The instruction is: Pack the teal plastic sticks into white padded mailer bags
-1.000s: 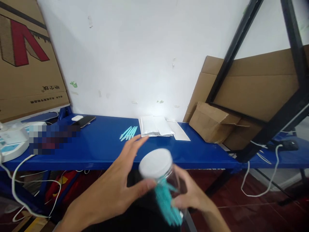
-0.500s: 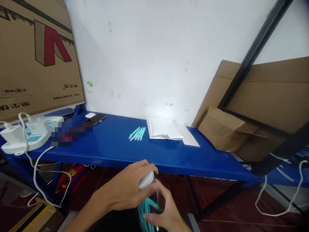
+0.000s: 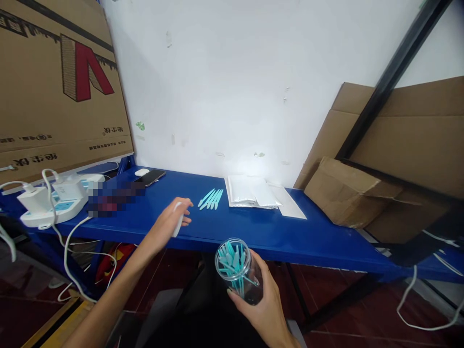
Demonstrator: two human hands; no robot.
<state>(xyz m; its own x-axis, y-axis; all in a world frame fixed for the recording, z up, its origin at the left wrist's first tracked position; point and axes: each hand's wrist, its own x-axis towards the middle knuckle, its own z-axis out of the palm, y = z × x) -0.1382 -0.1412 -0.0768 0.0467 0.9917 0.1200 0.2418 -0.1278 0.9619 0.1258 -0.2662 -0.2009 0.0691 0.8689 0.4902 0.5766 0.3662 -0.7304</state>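
My right hand (image 3: 266, 299) is wrapped round a clear plastic jar (image 3: 256, 292), in front of the blue table's edge. Thin teal plastic sticks (image 3: 234, 258) stand in the jar, whose mouth is uncovered and tilted toward me. Over the front of the table my left hand (image 3: 168, 222) grips a white round lid (image 3: 178, 220), seen nearly edge-on. A small row of flat teal sticks (image 3: 211, 198) lies on the table to the right of that hand; their exact kind is too small to tell.
White padded envelopes (image 3: 250, 191) lie by the wall on the blue table (image 3: 181, 186). A phone (image 3: 151, 178), a white case (image 3: 141, 172) and a power strip (image 3: 54, 215) with cables are at left. Cardboard boxes (image 3: 348, 193) and a dark metal post (image 3: 395, 77) stand at right.
The lid has come off the jar and moved up and left with my left hand, over the table. The open jar, held in my right hand, now shows its mouth.
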